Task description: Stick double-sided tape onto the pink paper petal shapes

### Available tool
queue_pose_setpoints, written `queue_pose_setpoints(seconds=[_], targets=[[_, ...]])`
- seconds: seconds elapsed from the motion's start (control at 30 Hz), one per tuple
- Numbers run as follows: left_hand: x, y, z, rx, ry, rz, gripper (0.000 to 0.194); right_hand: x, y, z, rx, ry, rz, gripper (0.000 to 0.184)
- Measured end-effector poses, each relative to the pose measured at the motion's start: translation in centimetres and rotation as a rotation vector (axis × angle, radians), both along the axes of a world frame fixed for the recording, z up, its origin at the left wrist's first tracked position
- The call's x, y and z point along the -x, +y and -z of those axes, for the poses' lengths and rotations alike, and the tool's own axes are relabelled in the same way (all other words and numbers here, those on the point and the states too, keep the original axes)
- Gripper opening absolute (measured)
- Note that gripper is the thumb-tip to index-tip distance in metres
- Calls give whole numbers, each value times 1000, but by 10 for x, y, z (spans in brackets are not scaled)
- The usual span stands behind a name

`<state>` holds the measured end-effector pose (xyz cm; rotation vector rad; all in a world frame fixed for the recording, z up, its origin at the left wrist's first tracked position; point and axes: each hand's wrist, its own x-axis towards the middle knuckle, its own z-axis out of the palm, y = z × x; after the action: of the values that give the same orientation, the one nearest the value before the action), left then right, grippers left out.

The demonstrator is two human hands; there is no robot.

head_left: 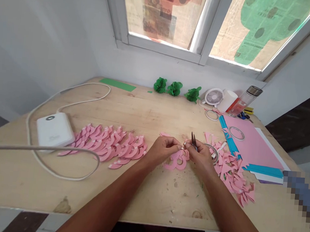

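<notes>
My right hand (200,154) is closed around a small pair of scissors (194,141), its dark blades pointing up and away. A tiny white bit, perhaps tape, shows at its thumb and fingertip. Close beside it, my left hand (164,147) is closed in a pinch, fingertips almost meeting the right ones; what it pinches is too small to make out. Curved pink paper pieces (177,165) lie just under and in front of the fingertips. A tape roll (215,157) is partly hidden behind my right hand. Pink paper scraps (229,170) are heaped to its right.
Overlapping curved pink pieces (110,143) with white tabs spread at left, beside a white power bank (55,131) and looping cable (59,175). Three green paper clusters (174,89), a small fan (214,96) and a bottle (243,103) stand at the back. Pink sheets (257,145) lie right.
</notes>
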<state>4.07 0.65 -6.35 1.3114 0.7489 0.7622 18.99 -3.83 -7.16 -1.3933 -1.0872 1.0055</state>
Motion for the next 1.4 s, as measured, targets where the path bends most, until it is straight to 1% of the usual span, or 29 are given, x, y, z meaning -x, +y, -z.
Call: queue_pose_setpoints(seconds=[0.2, 0.37, 0.53, 0.77, 0.9, 1.17, 1.4], targets=[[2, -3, -8, 15, -26, 75, 18, 0, 1, 1, 33, 46, 13, 25], [2, -4, -8, -20, -6, 126, 17, 2, -2, -4, 21, 140, -25, 25], [1, -4, -9, -51, 25, 123, 17, 5, -5, -11, -10, 218, -89, 27], [2, -4, -7, -140, 74, 136, 14, 2, -5, -8, 15, 196, -142, 29], [3, -4, -6, -152, 80, 135, 13, 3, -5, -9, 9, 206, -122, 28], [2, -4, -5, -116, 76, 151, 15, 3, -5, -10, 2, 186, -70, 31], [3, -5, -4, -124, 65, 146, 13, 3, -6, -14, 20, 211, -110, 31]])
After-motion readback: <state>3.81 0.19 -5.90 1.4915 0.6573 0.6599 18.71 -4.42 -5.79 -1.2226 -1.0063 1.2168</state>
